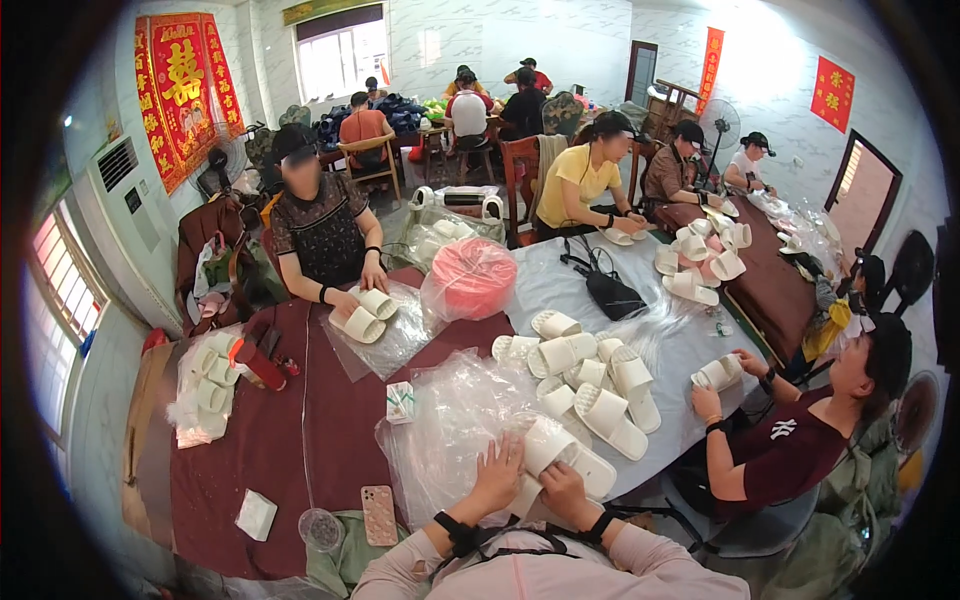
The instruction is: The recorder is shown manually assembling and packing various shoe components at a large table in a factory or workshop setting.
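Note:
Close in front of me lies a pair of cream slide slippers, one strap (547, 443) toward the left and a pale sole (597, 476) at its right. My left hand (498, 478) rests at the left side of this pair, fingers stretched and apart, at the edge of a clear plastic bag (440, 405). Fingers bent, my right hand (566, 494) grips the near end of the pair. Whether any plastic film lies over these slippers, I cannot tell. Just beyond them is a loose heap of cream slippers (605, 410).
A small box (400, 403), a phone (379, 515), a white packet (256, 514) and a clear cup (320, 530) sit to my left. Ahead stands a pink bundle (472, 278) in plastic. Co-workers handle slippers across the table (362, 318) and at my right (717, 372).

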Demonstrator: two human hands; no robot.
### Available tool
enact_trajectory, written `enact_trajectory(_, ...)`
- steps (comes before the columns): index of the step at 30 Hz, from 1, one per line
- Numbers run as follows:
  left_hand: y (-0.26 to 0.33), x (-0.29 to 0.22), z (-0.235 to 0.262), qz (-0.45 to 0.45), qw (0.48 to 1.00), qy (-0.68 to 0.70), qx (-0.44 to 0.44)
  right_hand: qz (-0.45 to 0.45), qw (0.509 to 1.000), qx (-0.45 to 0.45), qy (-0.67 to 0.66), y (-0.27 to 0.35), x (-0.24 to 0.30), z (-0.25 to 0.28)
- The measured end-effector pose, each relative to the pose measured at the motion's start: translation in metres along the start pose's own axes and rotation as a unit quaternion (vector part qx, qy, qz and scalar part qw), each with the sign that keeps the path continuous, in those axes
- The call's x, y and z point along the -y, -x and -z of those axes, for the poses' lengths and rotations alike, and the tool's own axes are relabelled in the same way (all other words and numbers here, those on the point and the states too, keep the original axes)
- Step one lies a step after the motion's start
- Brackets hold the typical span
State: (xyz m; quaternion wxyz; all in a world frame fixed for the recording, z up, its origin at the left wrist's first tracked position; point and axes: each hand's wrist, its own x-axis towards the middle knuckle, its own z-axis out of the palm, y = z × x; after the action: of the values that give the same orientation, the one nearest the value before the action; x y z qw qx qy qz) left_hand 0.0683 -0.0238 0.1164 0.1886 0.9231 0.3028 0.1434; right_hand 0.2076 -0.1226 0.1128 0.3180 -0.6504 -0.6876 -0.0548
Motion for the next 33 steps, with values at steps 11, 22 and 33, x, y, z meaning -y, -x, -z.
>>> enact_trajectory(11, 0.002, -0.023, 0.018, -0.087, 0.992, -0.064, 0.064, -0.063, 0.996, -0.007, -0.063, -0.015, -0.009, -0.045)
enact_trajectory(22, 0.015, -0.003, 0.031, -0.077, 0.995, -0.055, -0.014, -0.215, 0.961, -0.083, -0.151, -0.053, -0.006, -0.06)
enact_trajectory(33, 0.035, 0.013, 0.036, -0.056, 0.993, 0.108, -0.011, -0.24, 0.967, -0.052, -0.07, -0.044, -0.018, -0.091)
